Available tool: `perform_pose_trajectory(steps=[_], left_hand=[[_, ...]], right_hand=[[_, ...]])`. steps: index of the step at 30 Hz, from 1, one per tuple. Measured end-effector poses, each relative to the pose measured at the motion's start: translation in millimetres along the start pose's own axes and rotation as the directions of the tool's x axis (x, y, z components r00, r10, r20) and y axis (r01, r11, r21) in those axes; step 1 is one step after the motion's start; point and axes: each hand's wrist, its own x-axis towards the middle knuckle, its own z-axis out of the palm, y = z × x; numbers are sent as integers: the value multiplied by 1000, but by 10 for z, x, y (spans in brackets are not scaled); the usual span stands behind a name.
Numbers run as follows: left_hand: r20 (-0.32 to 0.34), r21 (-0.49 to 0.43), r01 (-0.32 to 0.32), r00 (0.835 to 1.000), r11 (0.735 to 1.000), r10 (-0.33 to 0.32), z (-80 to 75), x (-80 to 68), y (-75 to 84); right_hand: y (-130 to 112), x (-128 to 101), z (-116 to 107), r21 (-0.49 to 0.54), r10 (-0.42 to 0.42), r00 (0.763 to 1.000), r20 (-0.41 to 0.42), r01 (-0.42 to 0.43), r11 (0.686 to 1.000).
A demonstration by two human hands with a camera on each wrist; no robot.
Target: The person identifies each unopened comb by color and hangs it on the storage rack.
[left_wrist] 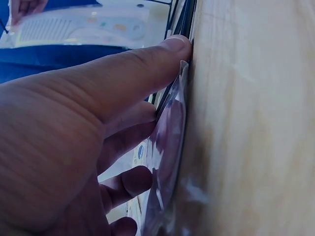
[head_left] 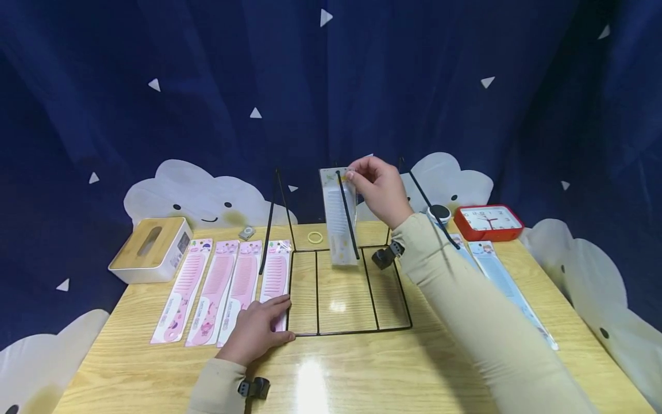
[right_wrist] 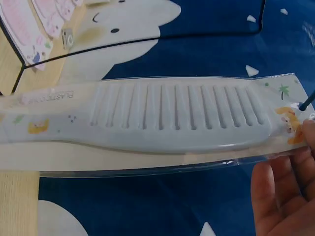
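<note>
Viewing from the head camera: the right hand (head_left: 380,190) pinches the top edge of a packaged white comb (head_left: 339,218) between thumb and fingertips, holding it against the tip of the middle prong of a black wire rack (head_left: 347,290). The pack hangs vertically along that prong, apparently so that its hanging hole meets the prong end. The left hand (head_left: 257,330) lies flat, fingers nearly straight, over the lower end of the nearest of four pink packaged combs (head_left: 227,290) and beside the rack's left base wire; this placement looks suited to steadying the rack. Blue packaged combs (head_left: 504,282) lie on the table (head_left: 362,374) to the right, by a red clock (head_left: 488,222); a tissue box (head_left: 151,248) stands at the far left.

Left wrist view: the left hand's fingers (left_wrist: 123,78) extend along the pink pack's film, the forefinger tip touching the black wire. Nothing is gripped.

Right wrist view: the white comb fills the frame lengthwise. Fingertips (right_wrist: 283,189) grasp its decorated header end, where a black prong tip (right_wrist: 305,104) meets the film.
</note>
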Motion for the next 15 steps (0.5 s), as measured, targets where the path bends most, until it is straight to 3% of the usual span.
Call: perform_pose_trajectory(steps=[9, 15], left_hand=[[-4, -3, 2, 1000, 1000, -2, -1, -2, -1], [-16, -45, 15, 1000, 999, -16, 10, 13, -36]], right_hand=[[103, 113, 11, 60, 44, 999, -13, -44, 997], [288, -109, -109, 16, 68, 998, 7, -68, 998]])
